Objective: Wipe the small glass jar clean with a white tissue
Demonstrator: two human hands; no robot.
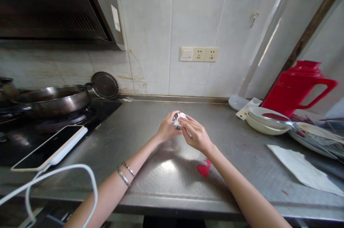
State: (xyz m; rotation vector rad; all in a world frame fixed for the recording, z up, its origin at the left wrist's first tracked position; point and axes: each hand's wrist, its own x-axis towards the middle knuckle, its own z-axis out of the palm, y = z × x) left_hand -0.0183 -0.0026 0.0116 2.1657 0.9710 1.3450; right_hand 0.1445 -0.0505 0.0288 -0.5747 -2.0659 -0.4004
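Note:
Above the middle of the steel counter [150,156], my two hands meet around one small item. My left hand [167,127] is closed around a small shiny, silvery object [176,122], whose kind I cannot make out. Fingers of my right hand [197,135] press a crumpled white tissue [182,115] against it. Both hands cover most of the object. On the counter below my right wrist lies a red heart-shaped piece [203,169], partly hidden by the forearm.
Left, a phone [48,147] with a white cable [91,181] sits by the stove, with a steel pan [53,100] behind. Right stand a red thermos jug [295,86], stacked bowls [266,124], patterned plates [317,138] and a white paper sheet [302,169]. Wall sockets [205,55] face me.

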